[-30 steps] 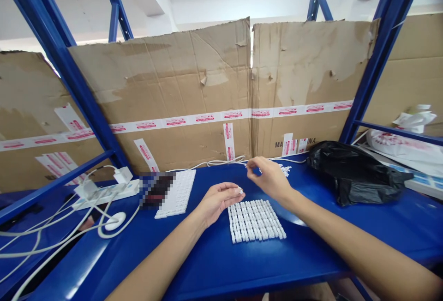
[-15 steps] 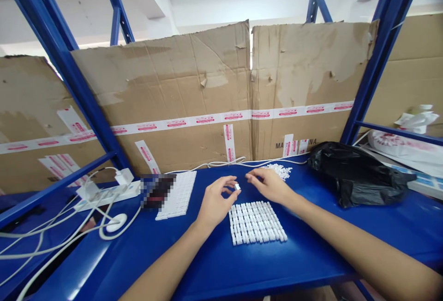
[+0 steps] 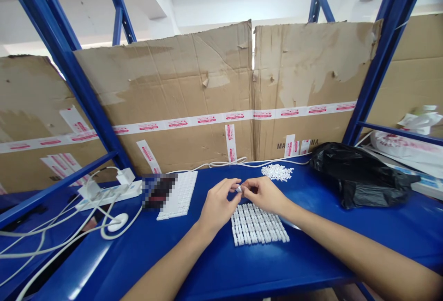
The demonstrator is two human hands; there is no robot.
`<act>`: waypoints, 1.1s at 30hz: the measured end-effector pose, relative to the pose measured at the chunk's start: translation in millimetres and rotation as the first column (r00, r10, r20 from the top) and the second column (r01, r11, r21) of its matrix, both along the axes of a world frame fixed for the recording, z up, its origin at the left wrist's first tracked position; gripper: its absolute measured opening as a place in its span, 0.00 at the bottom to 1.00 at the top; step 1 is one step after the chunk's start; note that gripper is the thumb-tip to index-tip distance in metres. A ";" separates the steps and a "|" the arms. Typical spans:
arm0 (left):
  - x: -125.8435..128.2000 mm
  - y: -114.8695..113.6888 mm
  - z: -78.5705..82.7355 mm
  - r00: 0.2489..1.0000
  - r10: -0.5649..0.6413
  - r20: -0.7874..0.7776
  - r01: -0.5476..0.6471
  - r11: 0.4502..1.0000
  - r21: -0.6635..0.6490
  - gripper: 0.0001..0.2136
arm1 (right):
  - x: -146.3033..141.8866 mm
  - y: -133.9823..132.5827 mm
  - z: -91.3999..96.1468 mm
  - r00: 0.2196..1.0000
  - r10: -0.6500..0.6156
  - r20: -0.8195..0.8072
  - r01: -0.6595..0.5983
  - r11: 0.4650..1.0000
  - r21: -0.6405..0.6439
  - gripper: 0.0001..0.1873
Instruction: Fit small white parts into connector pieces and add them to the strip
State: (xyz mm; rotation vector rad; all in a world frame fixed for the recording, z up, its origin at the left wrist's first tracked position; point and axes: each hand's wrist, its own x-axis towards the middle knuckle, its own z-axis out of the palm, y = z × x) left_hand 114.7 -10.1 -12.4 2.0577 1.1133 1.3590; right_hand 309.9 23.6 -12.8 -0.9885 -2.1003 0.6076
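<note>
My left hand pinches a small white plastic piece between thumb and fingertips. My right hand has its thumb and fingers pressed together against the right side of that piece; whatever lies between them is too small and hidden to name. Just below both hands, rows of white plastic pieces lie side by side on the blue table. Beyond my right hand is a loose pile of tiny white parts.
On the left lie another block of white pieces, a pixelated dark object and a power strip with white cables. A black plastic bag sits at right. Cardboard panels stand along the back between blue posts.
My right hand has come left and towards me from beside the pile, and its fingers have closed at the white piece. My left hand still holds that piece in nearly the same place.
</note>
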 end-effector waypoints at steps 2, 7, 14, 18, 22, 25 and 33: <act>-1.3 -1.2 0.9 0.995 0.019 -0.095 -0.015 0.999 0.046 0.11 | -1.3 -2.5 1.3 1.000 0.001 0.011 -0.001 1.000 -0.010 0.15; 1.2 -7.0 7.5 0.982 0.087 -0.166 -0.067 0.990 0.121 0.05 | 6.3 8.5 1.9 0.994 -0.084 0.069 0.080 0.995 0.062 0.12; -3.9 3.2 6.3 0.984 0.010 0.180 0.007 0.996 -0.092 0.09 | 70.6 69.6 -1.5 0.835 -0.468 0.290 0.395 0.876 0.276 0.11; -19.9 19.9 -4.3 0.983 0.042 0.177 -0.010 0.984 -0.180 0.08 | 97.7 87.6 -5.2 0.745 -0.583 0.323 0.500 0.809 0.308 0.09; -32.7 28.9 -8.8 0.998 0.060 -0.026 -0.064 0.979 -0.193 0.06 | 91.9 80.2 -4.5 0.843 -0.463 0.275 0.387 0.876 0.289 0.10; -38.0 34.1 -10.6 0.988 0.075 -0.135 -0.097 0.982 -0.160 0.05 | 72.6 62.4 -1.2 0.946 -0.234 0.223 0.183 0.956 0.230 0.10; -49.3 54.6 -23.6 0.913 0.214 -0.346 -0.217 0.976 0.033 0.10 | 21.9 4.7 8.1 0.916 0.327 0.234 -0.381 0.892 0.242 0.10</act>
